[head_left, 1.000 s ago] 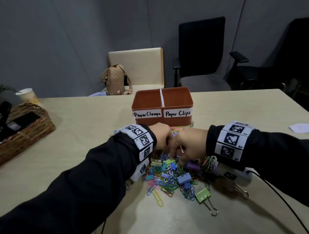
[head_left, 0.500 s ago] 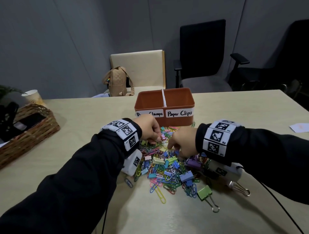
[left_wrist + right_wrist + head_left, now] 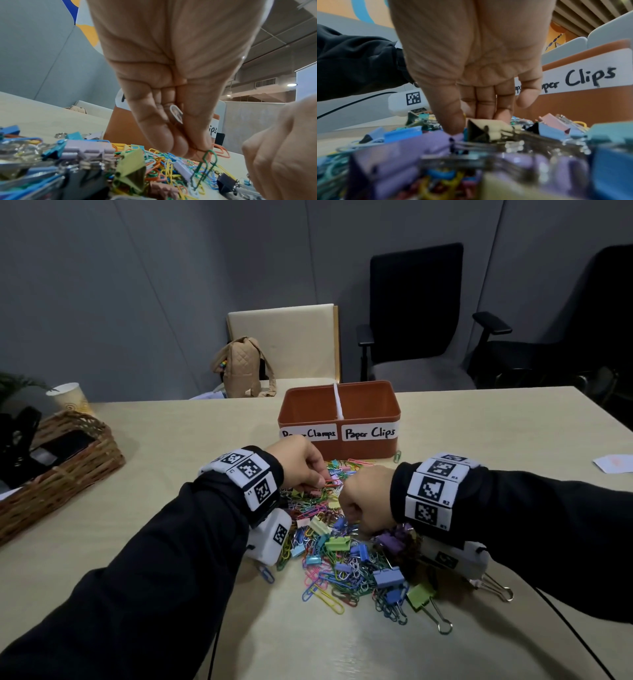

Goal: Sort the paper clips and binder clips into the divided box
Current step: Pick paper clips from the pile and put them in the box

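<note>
A pile of coloured paper clips and binder clips lies on the table in front of the orange divided box. The box is labelled "Paper Clamps" on the left and "Paper Clips" on the right, with a white divider between. My left hand is at the pile's far edge. Its thumb and fingers pinch together on paper clips, and a green paper clip stands at the thumb tip. My right hand reaches down into the pile's middle. Its thumb and fingers grip a cream binder clip.
A wicker basket and a paper cup stand at the table's left. A small paper note lies at the right edge. Behind the table are a cream chair with a tan backpack and a black office chair.
The hands were touching over the pile and have drawn apart. The left hand has moved left and toward the box; the right hand stays low in the pile.
</note>
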Demonstrator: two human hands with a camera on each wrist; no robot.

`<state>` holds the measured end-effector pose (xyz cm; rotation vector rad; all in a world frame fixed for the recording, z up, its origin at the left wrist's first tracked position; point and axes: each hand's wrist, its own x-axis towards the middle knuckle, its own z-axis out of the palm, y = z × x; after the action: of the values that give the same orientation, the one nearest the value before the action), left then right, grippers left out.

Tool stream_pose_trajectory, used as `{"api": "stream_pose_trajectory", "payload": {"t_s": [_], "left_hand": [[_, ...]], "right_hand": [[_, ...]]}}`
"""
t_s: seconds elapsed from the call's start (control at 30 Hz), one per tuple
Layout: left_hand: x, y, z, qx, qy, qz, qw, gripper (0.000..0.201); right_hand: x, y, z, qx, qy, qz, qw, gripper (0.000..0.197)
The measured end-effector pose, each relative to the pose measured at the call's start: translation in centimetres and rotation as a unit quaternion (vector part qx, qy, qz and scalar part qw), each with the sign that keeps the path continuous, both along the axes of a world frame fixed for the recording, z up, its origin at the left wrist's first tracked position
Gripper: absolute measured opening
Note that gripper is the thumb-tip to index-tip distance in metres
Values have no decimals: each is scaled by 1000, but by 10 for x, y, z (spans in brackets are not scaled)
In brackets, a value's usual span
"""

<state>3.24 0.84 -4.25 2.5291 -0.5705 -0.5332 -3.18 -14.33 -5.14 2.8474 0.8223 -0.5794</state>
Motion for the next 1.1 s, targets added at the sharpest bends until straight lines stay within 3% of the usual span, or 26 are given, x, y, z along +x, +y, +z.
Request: {"api": "stream_pose_trajectory", "payload": {"t_s": [0.17, 0.37, 0.47, 0.57, 0.73, 0.83, 1.1], "left_hand": [[-1, 1, 1, -16, 7, 6, 1000, 3], [0, 1, 7, -48, 0, 18, 999, 6], [1, 0, 7, -71, 10, 27, 997, 8], [0, -3, 6, -82, 12, 27, 996, 12], [-1, -7, 7, -81, 3, 21, 996, 15], [-1, -7, 8, -86, 9, 19, 996, 14], [1, -7, 6, -91, 4, 19, 996, 13]], "right_hand": [[0, -1, 0, 32, 7, -12, 999, 24], [4, -18, 11, 174, 79, -112, 975, 11], [9, -28, 18, 291, 142, -178, 929, 9], [14, -35, 19, 394, 231, -218, 863, 8], [17, -40, 9, 463, 287, -287, 788, 15], [16, -41, 8, 459, 297, -285, 787, 17], [18, -37, 3, 415, 196, -285, 841, 8]]}}
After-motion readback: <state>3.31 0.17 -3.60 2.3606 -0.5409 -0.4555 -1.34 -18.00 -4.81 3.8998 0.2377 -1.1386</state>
